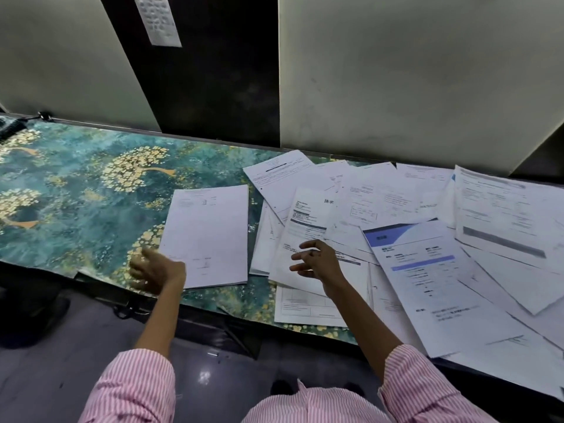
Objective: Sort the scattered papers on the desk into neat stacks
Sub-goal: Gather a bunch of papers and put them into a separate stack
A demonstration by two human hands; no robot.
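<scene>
A small stack of white sheets (210, 233) lies square on the teal flowered desk cover (76, 190), left of the mess. My left hand (155, 271) rests at that stack's near left corner, fingers loosely spread. Many scattered papers (396, 203) overlap across the right half of the desk, among them a sheet with a blue header (427, 270). My right hand (317, 261) hovers over the left edge of the scattered pile, fingers relaxed and slightly curled, holding nothing.
Pale partition panels (412, 71) and a dark panel (213, 71) stand along the desk's far edge, with a paper note (157, 19) pinned up. A dark object (10, 126) sits at the far left corner. The floor (198, 361) shows below the desk's near edge.
</scene>
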